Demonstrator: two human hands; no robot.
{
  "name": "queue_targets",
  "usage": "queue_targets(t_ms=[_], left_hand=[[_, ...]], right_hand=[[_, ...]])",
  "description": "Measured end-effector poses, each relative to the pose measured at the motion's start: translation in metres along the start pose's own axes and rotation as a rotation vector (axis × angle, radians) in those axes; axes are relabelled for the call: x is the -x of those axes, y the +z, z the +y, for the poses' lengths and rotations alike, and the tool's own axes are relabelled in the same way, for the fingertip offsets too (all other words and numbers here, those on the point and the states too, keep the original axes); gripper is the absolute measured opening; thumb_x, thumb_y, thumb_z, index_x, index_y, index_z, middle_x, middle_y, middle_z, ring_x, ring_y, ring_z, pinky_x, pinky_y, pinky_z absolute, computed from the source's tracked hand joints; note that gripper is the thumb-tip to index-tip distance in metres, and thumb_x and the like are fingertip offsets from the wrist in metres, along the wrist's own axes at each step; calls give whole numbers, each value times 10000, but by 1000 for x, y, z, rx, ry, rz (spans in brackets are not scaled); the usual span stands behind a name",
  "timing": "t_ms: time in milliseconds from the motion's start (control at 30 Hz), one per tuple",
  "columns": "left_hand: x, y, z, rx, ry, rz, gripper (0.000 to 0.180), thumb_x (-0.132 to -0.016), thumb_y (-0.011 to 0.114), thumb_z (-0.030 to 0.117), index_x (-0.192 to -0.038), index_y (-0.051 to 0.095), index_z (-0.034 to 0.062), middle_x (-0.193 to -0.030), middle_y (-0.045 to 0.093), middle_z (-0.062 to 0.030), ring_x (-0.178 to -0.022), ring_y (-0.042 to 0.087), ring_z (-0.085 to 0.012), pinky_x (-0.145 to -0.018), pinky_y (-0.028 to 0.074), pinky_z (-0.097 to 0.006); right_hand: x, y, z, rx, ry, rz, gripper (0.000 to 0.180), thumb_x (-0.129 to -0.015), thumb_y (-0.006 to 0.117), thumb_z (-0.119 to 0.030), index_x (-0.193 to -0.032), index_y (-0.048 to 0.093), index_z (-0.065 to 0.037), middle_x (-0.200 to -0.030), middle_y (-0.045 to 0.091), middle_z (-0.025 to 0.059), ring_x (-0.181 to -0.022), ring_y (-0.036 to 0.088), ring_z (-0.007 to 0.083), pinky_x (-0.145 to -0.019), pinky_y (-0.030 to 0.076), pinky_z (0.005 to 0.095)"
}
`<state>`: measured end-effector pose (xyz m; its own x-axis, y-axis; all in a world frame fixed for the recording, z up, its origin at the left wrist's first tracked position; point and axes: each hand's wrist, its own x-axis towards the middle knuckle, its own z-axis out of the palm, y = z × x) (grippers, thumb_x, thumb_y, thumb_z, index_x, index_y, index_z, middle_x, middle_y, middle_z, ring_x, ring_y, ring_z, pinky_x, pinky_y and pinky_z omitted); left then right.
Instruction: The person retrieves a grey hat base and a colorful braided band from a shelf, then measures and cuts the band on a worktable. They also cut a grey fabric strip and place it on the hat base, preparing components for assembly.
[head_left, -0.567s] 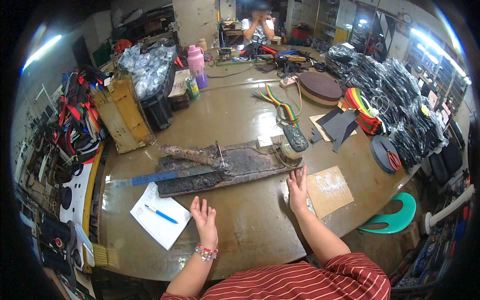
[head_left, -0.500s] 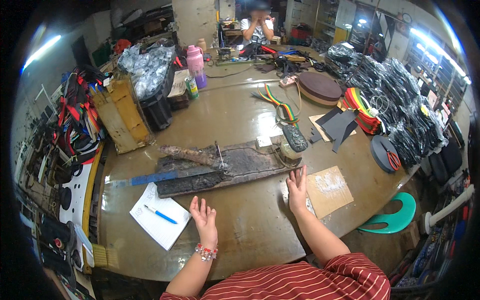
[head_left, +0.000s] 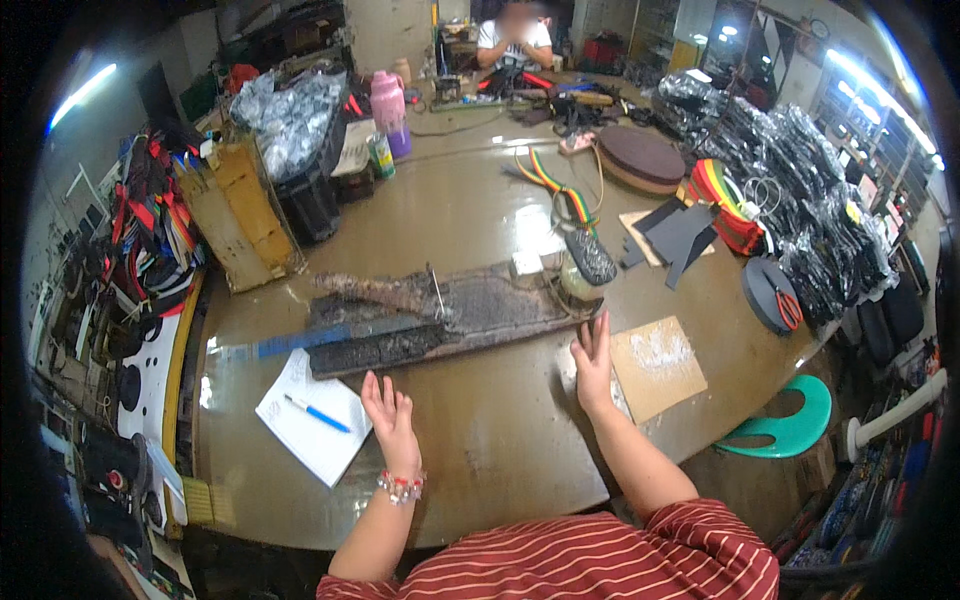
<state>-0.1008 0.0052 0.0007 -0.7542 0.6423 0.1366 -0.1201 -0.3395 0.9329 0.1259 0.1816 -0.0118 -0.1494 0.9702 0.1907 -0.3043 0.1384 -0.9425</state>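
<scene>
My left hand (head_left: 393, 430), a beaded bracelet at its wrist, is raised palm inward with fingers stretched out, holding nothing. It is beside a white notebook (head_left: 318, 440) with a blue pen (head_left: 318, 413) lying on it. My right hand (head_left: 592, 372) is also open and holds nothing, its fingertips near the right end of a long, dark, scorched-looking board (head_left: 520, 315). On that end stands a cloudy jar (head_left: 580, 283) with a dark, oval, speckled piece (head_left: 590, 258) on top. A brown cardboard piece (head_left: 655, 390) with a white smear lies right of my right hand.
Across the table (head_left: 470, 450) lie striped straps (head_left: 565, 190), a brown webbing roll (head_left: 640, 158), grey strips (head_left: 680, 240) and orange-handled scissors (head_left: 789, 312). Plastic-wrapped black goods (head_left: 760, 160) pile at right. A pink bottle (head_left: 387, 105) stands at back left. Another person (head_left: 513, 45) sits at the far end.
The view has tipped slightly, shifting the table's things upward. Both my hands stay open, the left a little further left and up. The far person's arms have lowered.
</scene>
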Motion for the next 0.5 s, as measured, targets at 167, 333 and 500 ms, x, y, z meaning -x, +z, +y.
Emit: queue_targets(t_ms=[167,333,500], left_hand=[[-16,0,7,78,-114,4,632,-871,482,-40,-1415,209,130,-1486,125,-157,-1365,211,-283,-1037,281,-337],[-25,10,11,81,-140,-42,704,-848,513,-55,-1426,179,172,-1497,16,-207,-1387,129,-297,-1044,267,-343],[-49,21,4,107,-139,-32,753,-837,537,-53,-1433,155,204,-1480,-52,-260,-1373,156,-287,-1035,278,-331]], right_hand=[[-3,4,-6,4,41,-67,903,-792,461,116,-1465,-59,-187,-1521,-103,124,-1400,16,323,-1100,162,398],[-16,5,-2,-53,79,-23,914,-769,434,131,-1463,-70,-186,-1524,-118,100,-1401,7,315,-1096,171,389],[-43,9,10,-12,36,-17,927,-759,444,123,-1461,-81,-177,-1523,-109,122,-1398,30,317,-1093,184,364]])
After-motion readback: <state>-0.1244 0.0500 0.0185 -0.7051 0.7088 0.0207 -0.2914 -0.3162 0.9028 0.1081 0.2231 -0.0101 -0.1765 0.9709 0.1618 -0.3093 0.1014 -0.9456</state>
